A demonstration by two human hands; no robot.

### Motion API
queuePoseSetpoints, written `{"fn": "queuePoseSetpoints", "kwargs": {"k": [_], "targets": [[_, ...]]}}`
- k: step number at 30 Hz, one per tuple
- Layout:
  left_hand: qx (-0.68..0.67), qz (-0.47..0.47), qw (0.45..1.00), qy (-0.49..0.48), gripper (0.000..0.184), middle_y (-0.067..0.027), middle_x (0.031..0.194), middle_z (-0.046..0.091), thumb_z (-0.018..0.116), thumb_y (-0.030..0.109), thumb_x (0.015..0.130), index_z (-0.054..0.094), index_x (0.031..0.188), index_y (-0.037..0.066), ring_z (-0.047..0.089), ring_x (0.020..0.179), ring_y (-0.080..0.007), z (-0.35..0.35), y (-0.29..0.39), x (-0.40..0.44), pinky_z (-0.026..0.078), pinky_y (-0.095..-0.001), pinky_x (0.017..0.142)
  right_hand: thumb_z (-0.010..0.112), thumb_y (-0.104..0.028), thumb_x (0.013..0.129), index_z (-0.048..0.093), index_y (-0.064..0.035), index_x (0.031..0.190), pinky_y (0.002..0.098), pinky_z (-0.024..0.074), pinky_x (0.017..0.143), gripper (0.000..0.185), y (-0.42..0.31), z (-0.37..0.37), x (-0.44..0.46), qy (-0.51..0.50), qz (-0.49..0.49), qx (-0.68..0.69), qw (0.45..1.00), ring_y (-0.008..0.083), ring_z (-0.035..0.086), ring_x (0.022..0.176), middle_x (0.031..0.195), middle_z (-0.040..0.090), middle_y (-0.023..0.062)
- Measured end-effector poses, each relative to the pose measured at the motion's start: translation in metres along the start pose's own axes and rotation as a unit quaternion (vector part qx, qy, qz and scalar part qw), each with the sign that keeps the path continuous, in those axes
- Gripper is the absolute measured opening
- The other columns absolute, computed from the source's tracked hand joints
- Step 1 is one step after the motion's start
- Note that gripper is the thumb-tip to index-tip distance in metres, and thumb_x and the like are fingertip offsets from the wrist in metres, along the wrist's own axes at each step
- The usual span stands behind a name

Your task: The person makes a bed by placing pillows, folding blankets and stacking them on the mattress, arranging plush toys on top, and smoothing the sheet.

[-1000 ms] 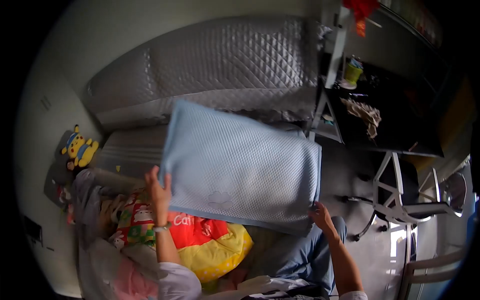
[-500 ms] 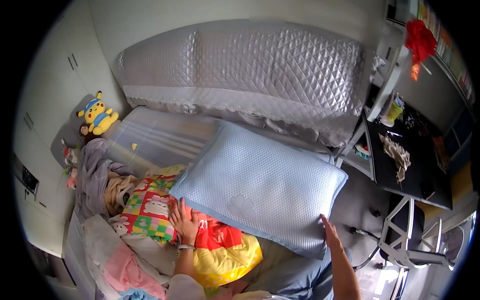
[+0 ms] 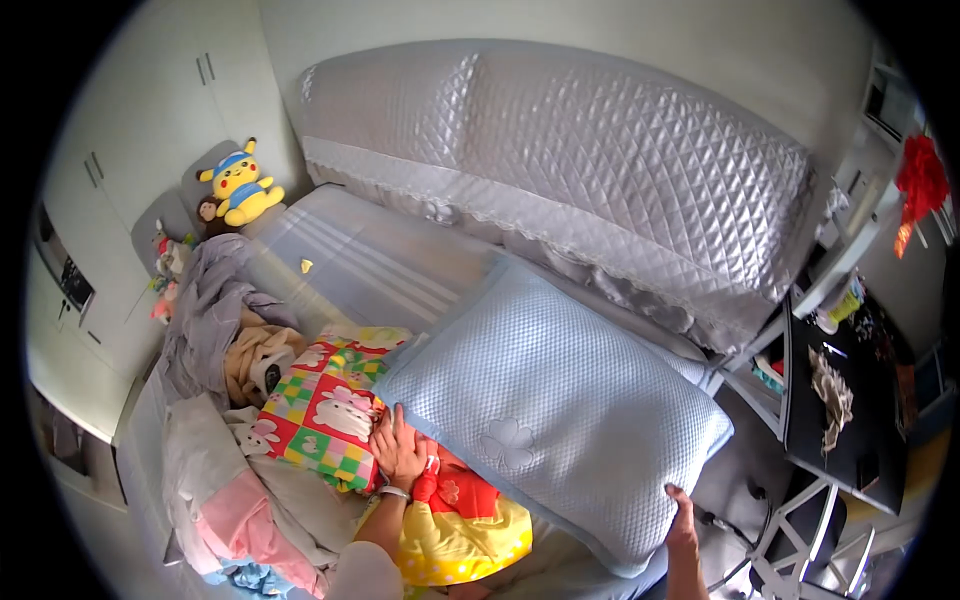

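A light blue quilted pillow [image 3: 580, 400] with a stitched clover lies on the bed, its near edge over the person's lap. My left hand [image 3: 398, 455], a bracelet at its wrist, rests with fingers spread on the colourful cloth at the pillow's lower left edge. Under and beside it are a rabbit-patterned checked pillow [image 3: 335, 410] and a red and yellow cloth [image 3: 465, 535]. My right hand [image 3: 682, 515] touches the pillow's right side; its thumb side shows, while its other fingers are hidden.
A padded silver headboard [image 3: 560, 160] runs behind the bed. A yellow plush toy [image 3: 240, 190] sits at the back left, above a grey blanket [image 3: 205, 310]. Pink and white cloths [image 3: 240, 520] lie at front left. A black desk [image 3: 850, 400] and white-framed chair [image 3: 800, 540] stand right.
The blue pillow has come down from a raised position onto the bed. My left hand has let go of its left edge and moved onto the colourful cloth. The view has turned left.
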State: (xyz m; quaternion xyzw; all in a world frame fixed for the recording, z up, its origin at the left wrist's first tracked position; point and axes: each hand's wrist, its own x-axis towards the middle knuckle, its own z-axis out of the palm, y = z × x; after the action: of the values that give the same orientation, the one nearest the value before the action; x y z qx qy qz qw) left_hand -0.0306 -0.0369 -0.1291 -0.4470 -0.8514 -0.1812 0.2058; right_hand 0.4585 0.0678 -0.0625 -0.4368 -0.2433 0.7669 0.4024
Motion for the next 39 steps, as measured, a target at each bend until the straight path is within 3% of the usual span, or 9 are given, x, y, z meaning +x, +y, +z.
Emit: {"fn": "queuePoseSetpoints", "kwargs": {"k": [2, 6, 17, 27, 28, 31, 33, 35, 39], "targets": [[0.001, -0.004, 1.0, 0.011, 0.068, -0.0136, 0.137, 0.044, 0.056, 0.037, 0.081, 0.039, 0.141, 0.011, 0.043, 0.122, -0.0333, 0.003, 0.002, 0.006, 0.028, -0.0473, 0.105, 0.058, -0.032, 0.068, 0.055, 0.0034, 0.117, 0.0399, 0.0498, 0.085, 0.061, 0.016, -0.015, 0.023, 0.043, -0.056, 0.035, 0.997, 0.0304, 0.06, 0.095, 0.107, 0.062, 0.0162], [-0.003, -0.006, 1.0, 0.013, 0.062, -0.0158, 0.135, 0.046, 0.053, 0.037, 0.084, 0.042, 0.139, 0.009, 0.045, 0.118, -0.0354, 0.007, -0.003, 0.002, 0.028, -0.0467, 0.103, 0.058, -0.038, 0.07, 0.049, 0.0076, 0.124, 0.0493, 0.0527, 0.081, 0.071, -0.03, 0.077, 0.002, -0.045, -0.087, 0.174, 0.98, 0.0386, 0.061, 0.094, 0.108, 0.059, 0.0258], [-0.039, 0.026, 0.998, 0.049, 0.054, -0.0152, 0.13, 0.052, 0.048, 0.037, 0.084, 0.052, 0.134, 0.018, 0.053, 0.104, -0.0292, 0.033, -0.024, -0.01, 0.037, -0.0409, 0.093, 0.059, -0.038, 0.075, 0.051, 0.0053, 0.123, 0.0455, 0.0521, 0.082, 0.065, -0.121, 0.241, 0.122, -0.129, -0.269, 0.188, 0.936, 0.034, 0.061, 0.094, 0.109, 0.06, 0.0216], [-0.076, 0.021, 0.989, 0.125, 0.044, -0.0148, 0.123, 0.056, 0.051, 0.038, 0.086, 0.061, 0.124, 0.019, 0.056, 0.103, -0.0318, 0.054, -0.031, -0.014, 0.041, -0.0425, 0.09, 0.06, -0.037, 0.079, 0.054, 0.0032, 0.121, 0.0421, 0.0516, 0.082, 0.059, -0.127, 0.505, 0.306, -0.212, -0.346, 0.207, 0.89, 0.0298, 0.061, 0.094, 0.11, 0.061, 0.0177], [-0.085, 0.024, 0.983, 0.159, 0.045, -0.0158, 0.121, 0.057, 0.052, 0.039, 0.085, 0.062, 0.123, 0.017, 0.056, 0.101, -0.0332, 0.05, -0.029, -0.003, 0.041, -0.0444, 0.089, 0.06, -0.037, 0.079, 0.054, 0.003, 0.121, 0.0417, 0.0515, 0.082, 0.058, -0.115, 0.533, 0.312, -0.224, -0.348, 0.199, 0.888, 0.0293, 0.061, 0.094, 0.11, 0.061, 0.0173], [-0.101, 0.017, 0.992, 0.078, 0.045, -0.0155, 0.12, 0.057, 0.052, 0.04, 0.086, 0.062, 0.123, 0.016, 0.056, 0.1, -0.0331, 0.069, -0.038, -0.021, 0.041, -0.0446, 0.088, 0.06, -0.037, 0.08, 0.055, 0.0023, 0.121, 0.0407, 0.0514, 0.082, 0.057, -0.069, 0.605, 0.305, -0.299, -0.311, 0.091, 0.897, 0.0281, 0.061, 0.094, 0.11, 0.061, 0.0162], [-0.115, 0.018, 0.992, 0.04, 0.045, -0.0149, 0.12, 0.057, 0.052, 0.039, 0.085, 0.062, 0.123, 0.016, 0.056, 0.1, -0.0325, 0.052, -0.035, -0.026, 0.041, -0.0443, 0.088, 0.062, -0.056, 0.084, 0.036, 0.0041, 0.138, 0.044, 0.044, 0.098, 0.085, -0.036, 0.628, 0.281, -0.351, -0.219, -0.065, 0.908, 0.0286, 0.051, 0.117, 0.132, 0.047, 0.0203], [-0.102, -0.008, 0.994, 0.035, 0.048, -0.0122, 0.129, 0.054, 0.054, 0.039, 0.084, 0.058, 0.129, 0.021, 0.053, 0.109, -0.0286, 0.059, -0.032, -0.031, 0.039, -0.0424, 0.093, 0.058, -0.063, 0.083, 0.022, -0.0003, 0.146, 0.0474, 0.0363, 0.104, 0.096, -0.008, 0.6, 0.282, -0.352, -0.093, -0.229, 0.903, 0.0338, 0.043, 0.128, 0.147, 0.032, 0.0201], [-0.072, -0.004, 0.997, 0.01, 0.053, -0.0116, 0.133, 0.051, 0.057, 0.037, 0.08, 0.056, 0.131, 0.024, 0.05, 0.113, -0.0276, 0.066, -0.037, -0.038, 0.036, -0.0413, 0.095, 0.056, -0.038, 0.093, 0.031, -0.0024, 0.142, 0.0396, 0.0479, 0.09, 0.066, 0.033, 0.486, 0.281, -0.395, -0.098, -0.294, 0.865, 0.0297, 0.058, 0.111, 0.134, 0.049, 0.0182]]}}
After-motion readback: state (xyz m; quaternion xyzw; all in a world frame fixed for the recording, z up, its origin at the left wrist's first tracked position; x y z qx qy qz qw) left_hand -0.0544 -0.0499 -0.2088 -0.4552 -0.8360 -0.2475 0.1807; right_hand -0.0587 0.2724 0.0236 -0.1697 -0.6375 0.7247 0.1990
